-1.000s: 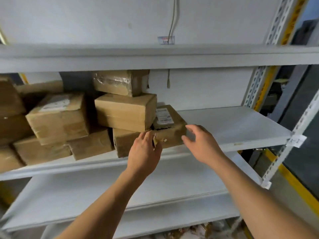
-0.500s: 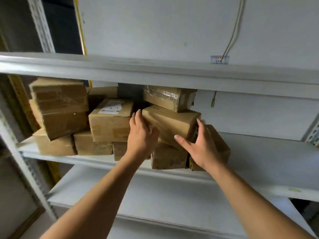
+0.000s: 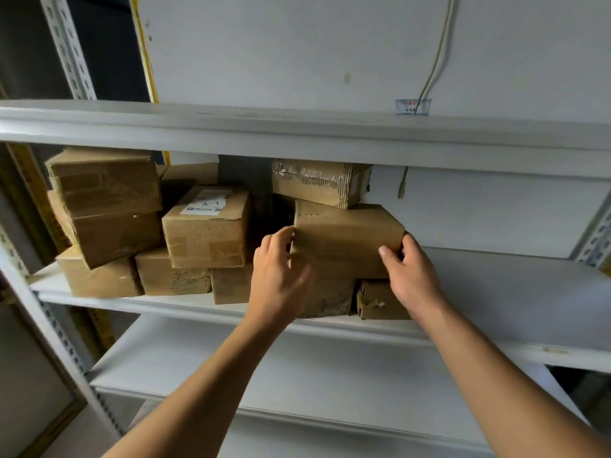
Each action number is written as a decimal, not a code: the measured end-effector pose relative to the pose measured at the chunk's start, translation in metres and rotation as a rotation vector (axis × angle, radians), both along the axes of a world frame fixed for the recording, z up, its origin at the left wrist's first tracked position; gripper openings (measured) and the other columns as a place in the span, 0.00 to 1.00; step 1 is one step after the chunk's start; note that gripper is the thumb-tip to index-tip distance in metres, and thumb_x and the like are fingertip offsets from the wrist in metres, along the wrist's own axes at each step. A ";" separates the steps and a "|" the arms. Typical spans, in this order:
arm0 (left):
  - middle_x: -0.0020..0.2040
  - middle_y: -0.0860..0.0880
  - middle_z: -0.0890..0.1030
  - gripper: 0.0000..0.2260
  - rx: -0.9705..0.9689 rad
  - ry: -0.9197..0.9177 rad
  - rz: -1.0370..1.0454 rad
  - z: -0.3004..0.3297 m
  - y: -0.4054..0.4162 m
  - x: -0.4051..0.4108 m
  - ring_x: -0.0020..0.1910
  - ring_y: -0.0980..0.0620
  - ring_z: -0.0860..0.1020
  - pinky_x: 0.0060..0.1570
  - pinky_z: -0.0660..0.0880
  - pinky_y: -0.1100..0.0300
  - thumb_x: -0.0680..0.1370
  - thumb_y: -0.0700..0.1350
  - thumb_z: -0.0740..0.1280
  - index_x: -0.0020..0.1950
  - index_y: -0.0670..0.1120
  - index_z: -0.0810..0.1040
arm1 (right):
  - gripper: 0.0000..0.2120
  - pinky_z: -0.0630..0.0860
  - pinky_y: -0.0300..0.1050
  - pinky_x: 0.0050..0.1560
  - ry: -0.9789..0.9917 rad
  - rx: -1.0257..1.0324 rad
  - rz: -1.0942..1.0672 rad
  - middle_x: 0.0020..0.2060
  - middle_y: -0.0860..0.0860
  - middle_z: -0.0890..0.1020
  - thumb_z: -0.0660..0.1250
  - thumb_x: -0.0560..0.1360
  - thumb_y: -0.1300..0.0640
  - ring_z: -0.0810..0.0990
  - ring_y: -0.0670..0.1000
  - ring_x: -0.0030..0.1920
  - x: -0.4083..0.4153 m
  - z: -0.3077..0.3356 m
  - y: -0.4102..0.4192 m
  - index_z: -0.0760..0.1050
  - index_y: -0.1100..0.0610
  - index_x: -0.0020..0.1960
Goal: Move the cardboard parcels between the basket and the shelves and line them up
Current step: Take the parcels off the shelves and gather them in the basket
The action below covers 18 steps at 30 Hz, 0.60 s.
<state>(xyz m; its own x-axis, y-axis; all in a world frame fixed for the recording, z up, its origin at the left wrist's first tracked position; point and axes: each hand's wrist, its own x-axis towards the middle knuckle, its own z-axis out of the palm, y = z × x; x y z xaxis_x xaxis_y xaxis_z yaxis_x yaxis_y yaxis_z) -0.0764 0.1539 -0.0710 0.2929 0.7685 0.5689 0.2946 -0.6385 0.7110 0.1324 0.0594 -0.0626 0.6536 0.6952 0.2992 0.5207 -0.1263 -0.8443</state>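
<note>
The left hand (image 3: 277, 276) has its fingers curled round the left edge of a middle cardboard parcel (image 3: 347, 239), and the right hand (image 3: 410, 276) grips that parcel's right corner, thumb on the front face. This parcel sits in the second tier of a stack on the middle shelf (image 3: 496, 292), resting on two lower parcels (image 3: 380, 300) partly hidden behind the hands. A taped parcel (image 3: 319, 181) lies on top of it, just under the upper shelf (image 3: 297, 133). To the left, near the stack, a labelled parcel (image 3: 206, 226) rests on more boxes, and a tilted parcel (image 3: 109, 206) leans at the far left. A cable (image 3: 436, 57) hangs down the wall above.
</note>
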 end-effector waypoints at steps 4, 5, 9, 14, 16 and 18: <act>0.66 0.55 0.72 0.23 -0.028 -0.059 -0.041 -0.005 -0.010 0.005 0.62 0.56 0.74 0.61 0.80 0.52 0.80 0.48 0.73 0.72 0.54 0.70 | 0.26 0.80 0.59 0.65 0.161 0.087 0.089 0.57 0.47 0.84 0.74 0.72 0.39 0.83 0.51 0.58 0.008 0.000 -0.013 0.73 0.48 0.65; 0.66 0.56 0.70 0.23 -0.054 -0.089 -0.059 -0.006 -0.011 0.006 0.61 0.57 0.74 0.61 0.81 0.51 0.79 0.48 0.73 0.71 0.55 0.69 | 0.33 0.79 0.57 0.67 0.143 0.084 0.110 0.61 0.47 0.82 0.77 0.71 0.40 0.82 0.50 0.61 0.005 0.000 -0.016 0.69 0.47 0.70; 0.71 0.53 0.70 0.27 -0.120 -0.175 -0.110 -0.011 -0.020 0.008 0.67 0.55 0.74 0.63 0.81 0.47 0.79 0.51 0.73 0.74 0.55 0.65 | 0.63 0.67 0.47 0.74 -0.131 0.106 0.060 0.80 0.48 0.60 0.86 0.65 0.50 0.65 0.44 0.74 -0.013 -0.007 -0.030 0.45 0.39 0.83; 0.72 0.53 0.71 0.30 -0.100 -0.214 -0.123 -0.017 -0.039 0.004 0.70 0.52 0.72 0.63 0.80 0.44 0.76 0.57 0.70 0.76 0.61 0.61 | 0.63 0.72 0.64 0.74 -0.673 0.065 0.020 0.83 0.50 0.44 0.88 0.62 0.51 0.52 0.58 0.82 -0.022 -0.018 -0.044 0.50 0.45 0.84; 0.73 0.54 0.70 0.30 -0.090 -0.216 -0.142 -0.014 -0.043 0.002 0.72 0.51 0.71 0.63 0.79 0.42 0.77 0.58 0.68 0.76 0.62 0.61 | 0.61 0.74 0.65 0.72 -0.731 0.069 0.000 0.82 0.54 0.51 0.88 0.63 0.50 0.55 0.60 0.79 -0.018 -0.016 -0.048 0.54 0.48 0.84; 0.74 0.56 0.70 0.28 -0.111 -0.214 -0.188 -0.008 -0.045 0.001 0.72 0.52 0.71 0.65 0.78 0.43 0.78 0.59 0.66 0.77 0.63 0.62 | 0.58 0.74 0.63 0.71 -0.724 0.107 -0.009 0.79 0.55 0.57 0.87 0.62 0.49 0.58 0.60 0.77 -0.013 -0.012 -0.052 0.57 0.50 0.83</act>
